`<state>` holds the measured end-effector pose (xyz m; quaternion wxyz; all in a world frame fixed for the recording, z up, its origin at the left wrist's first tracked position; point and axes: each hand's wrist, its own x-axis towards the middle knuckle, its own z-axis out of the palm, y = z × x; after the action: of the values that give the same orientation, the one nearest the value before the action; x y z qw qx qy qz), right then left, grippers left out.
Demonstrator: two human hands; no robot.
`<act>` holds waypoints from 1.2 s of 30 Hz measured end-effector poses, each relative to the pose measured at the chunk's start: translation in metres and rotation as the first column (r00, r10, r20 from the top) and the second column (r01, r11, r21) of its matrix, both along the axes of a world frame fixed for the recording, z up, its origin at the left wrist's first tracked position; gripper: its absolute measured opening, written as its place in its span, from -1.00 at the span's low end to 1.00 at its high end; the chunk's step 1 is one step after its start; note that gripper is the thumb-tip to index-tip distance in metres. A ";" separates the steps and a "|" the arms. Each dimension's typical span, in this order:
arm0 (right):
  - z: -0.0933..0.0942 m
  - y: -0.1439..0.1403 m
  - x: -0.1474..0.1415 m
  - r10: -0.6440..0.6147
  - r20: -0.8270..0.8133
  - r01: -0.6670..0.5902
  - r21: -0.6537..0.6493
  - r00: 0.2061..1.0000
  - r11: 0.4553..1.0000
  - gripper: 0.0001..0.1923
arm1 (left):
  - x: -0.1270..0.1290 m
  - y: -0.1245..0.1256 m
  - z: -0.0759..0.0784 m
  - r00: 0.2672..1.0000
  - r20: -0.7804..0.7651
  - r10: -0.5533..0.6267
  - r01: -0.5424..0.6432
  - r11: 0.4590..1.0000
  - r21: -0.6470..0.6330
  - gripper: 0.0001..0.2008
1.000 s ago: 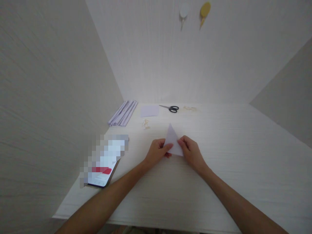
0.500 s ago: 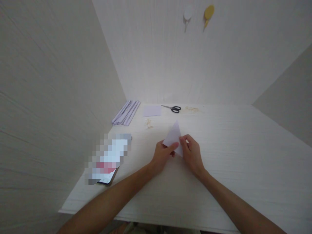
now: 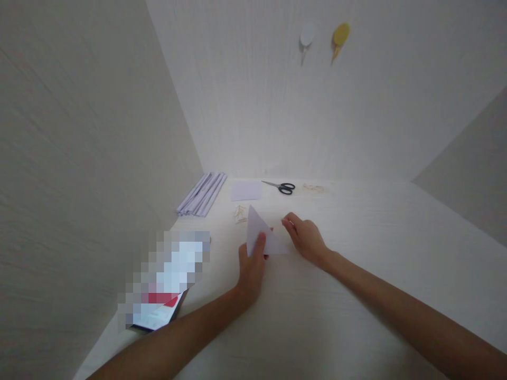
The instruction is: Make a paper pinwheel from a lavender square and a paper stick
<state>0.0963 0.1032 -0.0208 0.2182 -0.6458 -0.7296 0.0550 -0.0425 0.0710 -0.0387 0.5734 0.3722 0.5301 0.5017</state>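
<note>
One paper (image 3: 254,227) is pinched in the left hand (image 3: 251,269) over the table (image 3: 376,232), the right hand (image 3: 308,238) just beside it with fingertips together, contents indeterminate; the step appears to be folding, the next move likely calling for a grip on the free corner (image 3: 281,249).

No lettering, number or brand could be read anywhere. The phone (image 3: 170,279) at the lower left had a lit screen (image 3: 156,315), mostly blurred into blocks.

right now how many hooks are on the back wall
2: a white hook high on the back wall, and a yellow hook just right of it.
</note>
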 end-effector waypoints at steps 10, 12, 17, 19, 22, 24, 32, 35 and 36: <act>0.004 0.103 0.057 -0.069 0.072 0.069 0.002 0.995 0.998 -0.84 | 0.009 0.003 0.011 0.994 -0.054 -0.098 0.092 0.991 -0.099 -0.56; 0.005 0.117 0.057 -0.084 0.083 0.084 0.001 0.993 0.996 -0.85 | 0.010 0.005 0.011 0.993 -0.050 -0.105 0.096 0.984 -0.150 -0.58; 0.002 0.141 0.050 -0.128 0.109 0.132 -0.031 0.986 0.991 -0.80 | 0.007 0.008 0.007 0.984 0.075 -0.162 0.175 0.961 -0.214 -0.60; 0.000 0.146 0.047 -0.137 0.117 0.144 -0.052 0.984 0.988 -0.78 | 0.006 0.008 0.006 0.980 0.120 -0.160 0.184 0.953 -0.239 -0.60; -0.004 0.151 0.046 -0.157 0.114 0.166 -0.080 0.981 0.983 -0.78 | 0.005 0.007 0.006 0.950 0.200 -0.240 0.282 0.934 -0.219 -0.64; -0.006 0.153 0.046 -0.176 0.101 0.185 -0.094 0.979 0.978 -0.78 | 0.004 0.008 0.006 0.916 0.241 -0.321 0.363 0.918 -0.160 -0.69; -0.010 0.149 0.046 -0.242 -0.073 0.228 -0.165 0.968 0.960 -0.87 | 0.006 0.004 0.015 0.829 0.379 -0.411 0.455 0.890 -0.032 -0.83; -0.009 0.142 0.047 -0.280 -0.208 0.242 -0.191 0.937 0.951 -0.95 | 0.008 0.001 0.020 0.775 0.437 -0.457 0.512 0.859 -0.010 -0.85; -0.009 0.138 0.047 -0.292 -0.263 0.245 -0.199 0.920 0.949 -0.96 | 0.008 0.001 0.021 0.768 0.438 -0.467 0.522 0.853 -0.005 -0.85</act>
<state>0.1431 0.2416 -0.0297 0.2746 -0.7406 -0.5872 0.1772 -0.0342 0.0718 -0.0181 0.8079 0.3445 0.3073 0.3664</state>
